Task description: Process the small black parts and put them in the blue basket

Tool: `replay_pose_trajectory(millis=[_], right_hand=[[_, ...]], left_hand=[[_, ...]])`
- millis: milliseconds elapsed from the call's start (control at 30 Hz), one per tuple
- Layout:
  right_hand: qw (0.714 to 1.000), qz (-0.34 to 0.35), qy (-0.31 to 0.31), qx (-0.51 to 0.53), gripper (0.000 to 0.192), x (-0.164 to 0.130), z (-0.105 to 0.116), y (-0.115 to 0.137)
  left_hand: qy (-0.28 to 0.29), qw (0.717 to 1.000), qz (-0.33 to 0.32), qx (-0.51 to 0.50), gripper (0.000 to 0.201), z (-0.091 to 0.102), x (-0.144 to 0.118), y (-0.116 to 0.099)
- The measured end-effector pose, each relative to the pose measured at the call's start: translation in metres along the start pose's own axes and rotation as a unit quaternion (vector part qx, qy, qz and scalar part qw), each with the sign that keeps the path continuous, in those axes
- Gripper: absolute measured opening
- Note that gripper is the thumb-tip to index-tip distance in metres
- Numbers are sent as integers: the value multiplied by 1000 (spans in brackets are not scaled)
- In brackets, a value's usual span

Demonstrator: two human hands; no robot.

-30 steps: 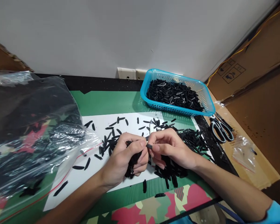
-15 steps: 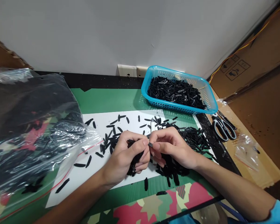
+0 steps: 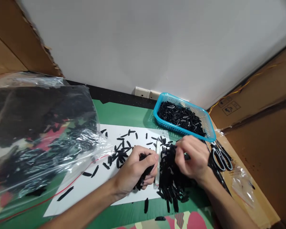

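Observation:
My left hand (image 3: 140,167) is closed round a bunch of thin black strips (image 3: 146,173) above the white paper sheet (image 3: 81,194). Over the right side of a heap of similar loose strips (image 3: 171,178), my right hand (image 3: 194,157) is curled with its fingers together. What it may hold is hidden. A pale, narrow stick-like item (image 3: 157,165) lies between my left hand and the heap. More black strips (image 3: 120,156) are scattered across the paper, left of and behind my left hand.
A blue plastic basket (image 3: 184,128) full of black strips stands against the wall. On the left lies a large clear zip bag (image 3: 45,136) with black strips inside. Scissors (image 3: 221,159) and a small clear bag (image 3: 243,186) lie on cardboard at right.
My right hand has moved away from my left, rightward over the heap. My left hand still grips its bunch. The camera view has shifted, so the scene sits lower.

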State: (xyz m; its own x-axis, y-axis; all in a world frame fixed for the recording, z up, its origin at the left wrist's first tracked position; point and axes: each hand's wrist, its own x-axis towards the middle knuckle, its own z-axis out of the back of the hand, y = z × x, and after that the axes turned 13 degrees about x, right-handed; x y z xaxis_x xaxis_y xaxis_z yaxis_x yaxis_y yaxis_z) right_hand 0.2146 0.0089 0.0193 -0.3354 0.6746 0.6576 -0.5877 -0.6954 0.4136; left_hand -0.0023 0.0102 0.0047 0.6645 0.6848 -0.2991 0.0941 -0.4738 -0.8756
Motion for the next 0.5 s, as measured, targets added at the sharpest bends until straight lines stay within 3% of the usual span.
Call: replay_pose_trajectory(millis=[100,200,300,400,500], right_hand=[[987,-79,-48,-131,18,17,15,-23],[983,-131,-43,-123,13,26,19,-23],[984,-148,49,80,15,25,14,-2],[922,-141,180,313,11,22,7,20],[876,-147,231,397,13,21,1,26]], left_hand=[[17,1000,2,20,58,-1,-2,0],[31,998,24,38,57,-2,-4,1],[62,994,69,59,56,-1,-5,4],[117,983,80,115,43,-1,-6,3],[142,974,75,157,32,-1,-6,0]])
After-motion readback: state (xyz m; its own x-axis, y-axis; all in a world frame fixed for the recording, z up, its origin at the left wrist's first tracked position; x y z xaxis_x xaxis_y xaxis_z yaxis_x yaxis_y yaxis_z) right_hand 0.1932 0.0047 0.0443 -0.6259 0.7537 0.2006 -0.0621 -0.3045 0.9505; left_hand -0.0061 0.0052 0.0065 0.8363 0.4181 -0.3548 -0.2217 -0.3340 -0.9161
